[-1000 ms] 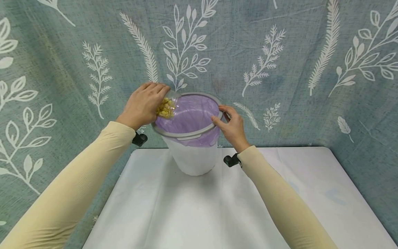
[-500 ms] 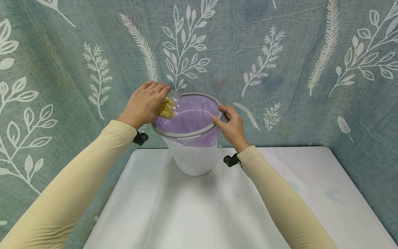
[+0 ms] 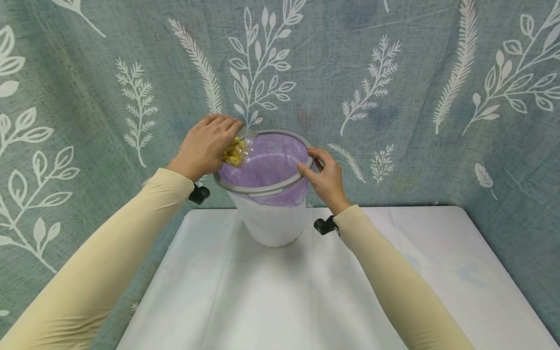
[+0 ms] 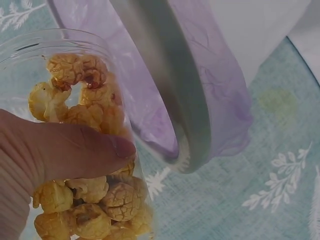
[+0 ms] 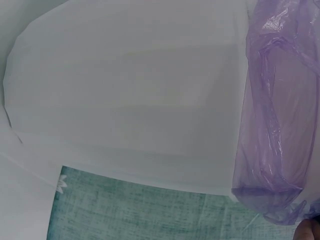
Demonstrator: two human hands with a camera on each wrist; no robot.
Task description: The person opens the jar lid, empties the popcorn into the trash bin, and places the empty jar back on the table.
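Note:
My left hand (image 3: 209, 147) grips a clear jar (image 4: 30, 47) of caramel popcorn (image 4: 95, 215), tipped sideways at the left rim of a white trash can (image 3: 273, 221). The jar's mouth points over the opening. In the left wrist view the thumb lies across the jar's side, and popcorn fills much of it. A purple trash bag (image 3: 271, 160) lines the can and folds down outside under a grey rim ring (image 3: 271, 187). My right hand (image 3: 325, 177) pinches the ring and bag at the right side, thumb inside. Only a fingertip shows in the right wrist view.
The can stands near the back edge of a white-covered table (image 3: 271, 301). Behind and beside it hangs a green-blue curtain (image 3: 393, 97) with white leaf prints. Black wrist cameras are strapped at both cuffs.
The left hand and jar have shifted slightly right and tipped a little more over the can. My right hand and the can have stayed still.

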